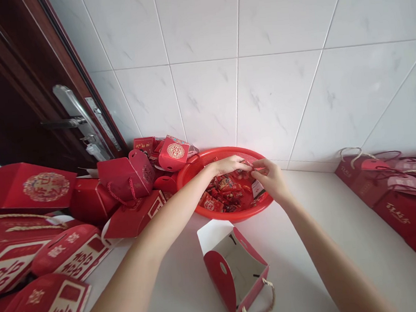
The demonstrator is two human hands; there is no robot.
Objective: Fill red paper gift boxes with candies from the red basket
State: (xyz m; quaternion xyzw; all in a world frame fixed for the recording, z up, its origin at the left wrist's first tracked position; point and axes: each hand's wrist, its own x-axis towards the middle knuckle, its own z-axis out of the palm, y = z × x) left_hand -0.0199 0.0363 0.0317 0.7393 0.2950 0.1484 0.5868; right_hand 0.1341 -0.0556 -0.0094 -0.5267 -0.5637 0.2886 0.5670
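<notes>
A red plastic basket (pixel 231 216) with a perforated wall stands against the tiles, holding a heap of red wrapped sweets (pixel 228 185). Above its far right part, my left hand (pixel 230 164) and my right hand (pixel 271 179) meet with fingers pinched. Between their fingertips is a small red wrapped sweet (pixel 247 163), partly covered by the fingers. A white printed card or packet (pixel 257 188) lies just under my right hand. In front of the basket, an open red gift box (pixel 218 274) with a white inside and a rope handle lies with its flaps spread.
Several folded red gift boxes (pixel 50 186) crowd the left side, with more by the wall (pixel 257 98) beside the basket. Red paper bags (pixel 391 208) with cord handles stand in a row at the right. A dark wooden door (pixel 11 71) with a metal handle is at the upper left.
</notes>
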